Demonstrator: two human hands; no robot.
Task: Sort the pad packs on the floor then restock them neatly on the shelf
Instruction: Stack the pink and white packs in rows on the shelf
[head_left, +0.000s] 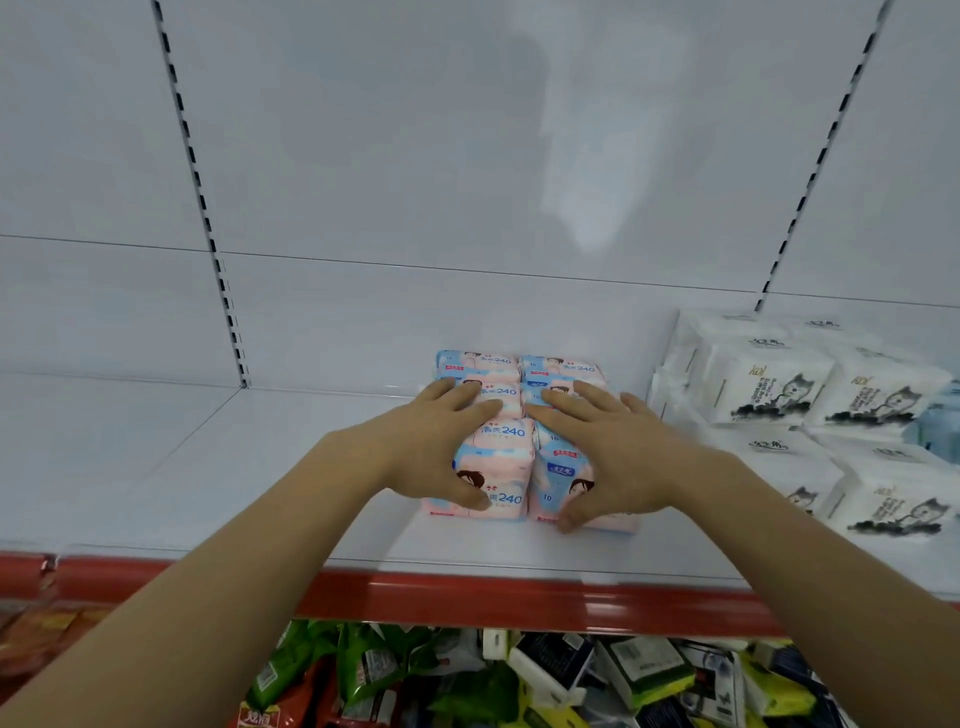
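pink-and-blue pad packs (501, 467) sit in a tight block on the white shelf (208, 467), two columns running from near to far. your left hand (436, 447) lies over the left column, fingers fairly straight on top, thumb pressed to the front pack's face. your right hand (605, 452) does likewise on the right column, thumb low by its front. both palms hide much of the pack tops, so you cannot count the layers. "240" and "10" read clearly; the other print is too small. white packs (810, 405) to the right show an ink-drawn animal, their lettering blurred. below the red shelf edge (519, 597), jumbled green and yellow packets (467, 686) are cut off.
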